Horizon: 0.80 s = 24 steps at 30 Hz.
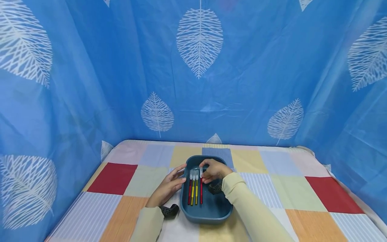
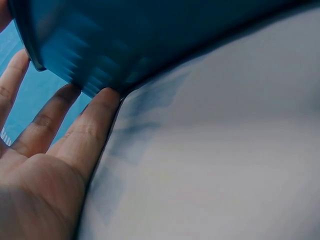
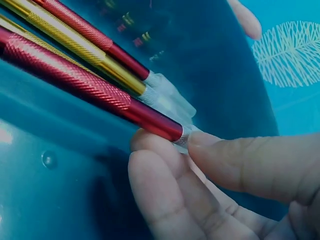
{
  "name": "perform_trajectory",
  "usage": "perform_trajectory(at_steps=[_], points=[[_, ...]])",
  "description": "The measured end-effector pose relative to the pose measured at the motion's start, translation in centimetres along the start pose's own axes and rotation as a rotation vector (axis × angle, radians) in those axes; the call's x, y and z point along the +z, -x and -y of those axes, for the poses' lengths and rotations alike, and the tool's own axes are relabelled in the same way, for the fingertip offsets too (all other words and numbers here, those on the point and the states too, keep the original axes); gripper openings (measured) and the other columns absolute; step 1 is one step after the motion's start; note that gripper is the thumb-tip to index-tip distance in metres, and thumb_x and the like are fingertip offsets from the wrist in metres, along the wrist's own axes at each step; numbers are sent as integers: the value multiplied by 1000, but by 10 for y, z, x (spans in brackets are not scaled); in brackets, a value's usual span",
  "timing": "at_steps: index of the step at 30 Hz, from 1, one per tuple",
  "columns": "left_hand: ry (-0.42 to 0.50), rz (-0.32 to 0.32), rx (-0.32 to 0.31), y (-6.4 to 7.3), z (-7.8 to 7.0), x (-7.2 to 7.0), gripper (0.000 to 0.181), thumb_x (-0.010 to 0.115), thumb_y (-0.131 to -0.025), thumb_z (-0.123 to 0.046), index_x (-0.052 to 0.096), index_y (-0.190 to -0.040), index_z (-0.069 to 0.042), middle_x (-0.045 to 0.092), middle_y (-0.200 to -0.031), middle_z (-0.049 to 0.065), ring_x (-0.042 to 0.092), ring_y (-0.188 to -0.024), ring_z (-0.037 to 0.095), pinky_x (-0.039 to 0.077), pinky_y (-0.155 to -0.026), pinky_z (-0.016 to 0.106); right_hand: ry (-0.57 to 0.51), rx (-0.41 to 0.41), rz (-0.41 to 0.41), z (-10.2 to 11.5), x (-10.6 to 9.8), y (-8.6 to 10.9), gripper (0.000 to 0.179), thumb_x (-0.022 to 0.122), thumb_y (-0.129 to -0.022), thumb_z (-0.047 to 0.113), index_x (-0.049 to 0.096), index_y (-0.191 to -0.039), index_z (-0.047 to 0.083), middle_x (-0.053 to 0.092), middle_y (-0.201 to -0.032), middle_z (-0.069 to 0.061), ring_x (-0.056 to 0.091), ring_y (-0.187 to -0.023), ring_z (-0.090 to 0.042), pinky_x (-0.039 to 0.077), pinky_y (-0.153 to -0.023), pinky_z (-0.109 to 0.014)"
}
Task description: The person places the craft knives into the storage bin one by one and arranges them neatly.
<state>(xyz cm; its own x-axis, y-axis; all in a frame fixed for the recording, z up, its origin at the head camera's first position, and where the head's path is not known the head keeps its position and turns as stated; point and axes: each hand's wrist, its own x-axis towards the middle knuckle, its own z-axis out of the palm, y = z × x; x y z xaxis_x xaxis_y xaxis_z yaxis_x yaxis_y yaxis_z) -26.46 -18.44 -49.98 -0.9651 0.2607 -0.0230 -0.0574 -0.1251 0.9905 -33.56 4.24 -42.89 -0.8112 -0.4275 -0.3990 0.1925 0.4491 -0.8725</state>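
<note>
A dark blue plastic bin (image 1: 208, 220) stands in the middle of the patchwork cloth. Inside it, toward its left side, lie a red craft knife (image 1: 189, 192) and two yellow craft knives (image 1: 197, 194), side by side with clear caps at the far end. To their right is another red craft knife (image 3: 95, 85) with a knurled metal handle. My right hand (image 1: 212, 169) pinches this one near its capped end, between thumb and fingers. My left hand (image 1: 167, 186) rests against the bin's left outer side, fingers extended and touching the wall in the left wrist view.
Under the bin, a patchwork cloth (image 1: 145, 181) covers the table. A blue curtain (image 1: 242, 84) with white leaf prints hangs behind and on both sides. Black wrist pieces (image 1: 170, 210) are on both arms.
</note>
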Motion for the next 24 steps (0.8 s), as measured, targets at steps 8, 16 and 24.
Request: perform_trajectory(at_steps=[8,16,24], points=[[4,13,2,3,-4,1,69,61,-107,-9,32,-170,-6,28,-171,33,42,-152,46,39,-124,55,30,14,-40,-1,7,-1,40,61,-100,-16,55,-138,-8,64,-79,-14,66,-63,-16,66,-66,-31],[10,20,0,2,-4,1,68,59,-108,-7,31,-170,-6,26,-172,32,40,-154,46,38,-125,55,60,13,-73,-3,13,-1,37,59,-100,-17,56,-136,-8,65,-84,-15,66,-67,-19,67,-70,-35],[16,13,0,0,-2,0,69,60,-107,-6,32,-170,-6,27,-172,32,41,-154,45,43,-122,47,101,-1,-101,-6,18,-3,37,59,-99,-18,57,-135,-8,63,-82,-14,63,-66,-19,67,-68,-33]])
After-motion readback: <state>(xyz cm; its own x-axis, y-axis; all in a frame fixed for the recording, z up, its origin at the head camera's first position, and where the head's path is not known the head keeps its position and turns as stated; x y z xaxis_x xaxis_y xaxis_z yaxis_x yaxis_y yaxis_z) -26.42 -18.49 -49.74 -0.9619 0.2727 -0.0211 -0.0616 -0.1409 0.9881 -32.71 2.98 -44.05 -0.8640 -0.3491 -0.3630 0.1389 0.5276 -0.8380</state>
